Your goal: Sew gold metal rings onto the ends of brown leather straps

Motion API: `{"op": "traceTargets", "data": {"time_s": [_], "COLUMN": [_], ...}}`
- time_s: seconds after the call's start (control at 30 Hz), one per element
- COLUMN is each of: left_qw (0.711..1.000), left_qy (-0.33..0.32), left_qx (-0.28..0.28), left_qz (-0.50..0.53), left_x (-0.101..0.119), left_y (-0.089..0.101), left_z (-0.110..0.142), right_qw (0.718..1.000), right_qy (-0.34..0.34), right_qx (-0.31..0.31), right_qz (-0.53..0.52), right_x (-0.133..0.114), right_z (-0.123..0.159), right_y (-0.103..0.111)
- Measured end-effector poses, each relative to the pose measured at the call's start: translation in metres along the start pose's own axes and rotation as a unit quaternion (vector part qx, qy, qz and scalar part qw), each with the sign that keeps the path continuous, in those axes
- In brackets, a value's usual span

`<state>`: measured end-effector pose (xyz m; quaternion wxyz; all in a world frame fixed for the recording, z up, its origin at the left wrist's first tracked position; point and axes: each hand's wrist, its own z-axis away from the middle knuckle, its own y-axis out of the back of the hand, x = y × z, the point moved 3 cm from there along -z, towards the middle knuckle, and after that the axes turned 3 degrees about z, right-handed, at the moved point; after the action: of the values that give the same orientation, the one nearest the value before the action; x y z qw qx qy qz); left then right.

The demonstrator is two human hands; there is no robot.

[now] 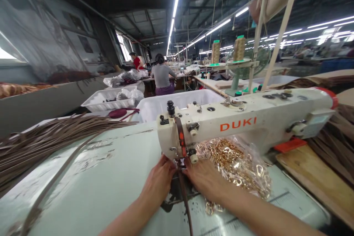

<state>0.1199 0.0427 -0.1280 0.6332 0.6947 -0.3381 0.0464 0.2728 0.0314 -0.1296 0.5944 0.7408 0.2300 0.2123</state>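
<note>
A white sewing machine (238, 121) with red lettering stands across the pale table. Right at its needle area, a narrow brown strap (183, 195) runs under the head and trails toward me over the table's front. My left hand (158, 177) is closed at the strap's left side, its fingertips bunched beside the presser foot. From the right, my right hand (203, 177) pinches the strap close to the foot. The fingertips and the strap's far end are partly hidden by the machine head. Behind my right hand lies a clear bag of gold metal clasps (235, 158).
Many brown straps (55, 143) are piled on the left, one curving across the tabletop (110, 177). White plastic bins (179, 99) stand behind the machine. Thread cones (239, 48) sit on a stand. A wooden board (318, 180) lies right. A person (163, 75) sits ahead, back turned.
</note>
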Motion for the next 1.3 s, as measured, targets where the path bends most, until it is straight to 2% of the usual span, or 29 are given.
{"op": "traceTargets", "data": {"time_s": [0.1,0.23,0.37,0.5,0.6,0.7,0.77,0.87,1.0,1.17,1.3], "left_qw": [1.000,0.999,0.997,0.992,0.977,0.950,0.940,0.937,0.932,0.934,0.925], "left_qy": [-0.016,-0.028,-0.054,-0.074,-0.154,-0.255,-0.274,-0.279,-0.297,-0.278,-0.294], "left_qx": [-0.008,-0.023,-0.057,-0.100,-0.094,-0.020,0.013,0.008,0.016,-0.021,-0.008], "left_qz": [-0.008,-0.011,0.004,-0.020,-0.113,-0.178,-0.200,-0.209,-0.206,-0.222,-0.239], "left_x": [0.002,0.004,0.008,0.004,-0.002,-0.011,-0.020,-0.032,-0.030,-0.017,-0.023], "left_y": [-0.005,-0.009,0.005,0.020,0.005,-0.026,-0.045,-0.061,-0.056,-0.043,-0.048], "left_z": [0.003,0.004,0.007,0.027,0.046,0.057,0.058,0.054,0.052,0.054,0.054], "right_qw": [0.999,1.000,1.000,0.998,0.997,0.996,0.995,0.991,0.990,0.988,0.985], "right_qy": [0.026,0.016,-0.007,-0.036,-0.038,-0.010,0.019,0.053,0.069,0.080,0.072], "right_qx": [-0.019,-0.015,-0.003,-0.011,-0.027,-0.044,-0.052,-0.062,-0.054,-0.063,-0.072], "right_qz": [0.003,-0.005,-0.030,-0.053,-0.067,-0.078,-0.089,-0.103,-0.111,-0.119,-0.136], "right_x": [-0.002,-0.005,-0.001,0.015,0.026,0.030,0.028,0.025,0.023,0.023,0.021], "right_z": [-0.005,-0.011,-0.009,0.000,0.004,0.004,0.004,0.005,0.006,0.006,0.006], "right_y": [0.001,0.008,0.011,0.013,0.017,0.020,0.019,0.016,0.012,0.013,0.017]}}
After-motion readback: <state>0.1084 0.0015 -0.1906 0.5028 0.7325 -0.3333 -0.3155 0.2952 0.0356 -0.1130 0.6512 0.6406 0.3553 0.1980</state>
